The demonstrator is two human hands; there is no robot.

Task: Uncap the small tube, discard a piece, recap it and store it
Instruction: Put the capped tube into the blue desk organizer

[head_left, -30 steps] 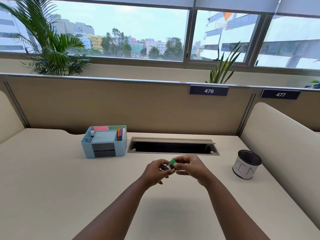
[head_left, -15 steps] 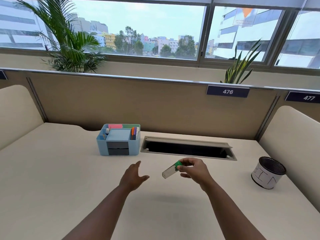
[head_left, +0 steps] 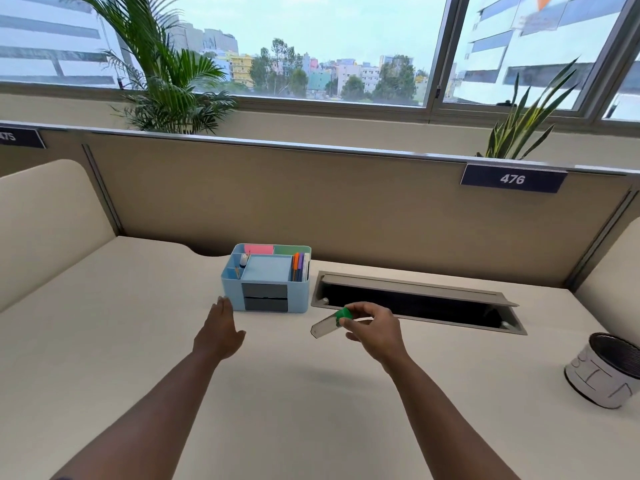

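Tube [head_left: 325,326], clear with a green cap [head_left: 344,314] seated on it, hangs in the air over the surface [head_left: 138,341], just in front of the organiser's right corner and near the cable slot [head_left: 415,303]. It looks recapped, so storing is the step in hand.

From the left: the left hand [head_left: 219,332] is open and empty, fingers together, hovering close to the organiser's front left corner, not touching it as far as I can tell. The blue organiser [head_left: 266,282] holds sticky notes at the back, a small bottle and a pencil on its left side, a pad in the middle and pens on the right, with two grey drawer fronts below. The right hand [head_left: 372,329] pinches the tube at its cap end, body pointing down and left.

To store it well, I would steady the organiser with the free hand, carry the tube over a compartment with room, probably one on the left, and lower it body first so the cap stays on and nothing tips. Letting go early risks it rolling toward the slot.

Readable writing: a dark tag on the partition reads 476 [head_left: 512,179]; another at far left reads 475 [head_left: 10,136], partly cut off. The mesh cup [head_left: 606,372] at the right edge carries markings I cannot read.
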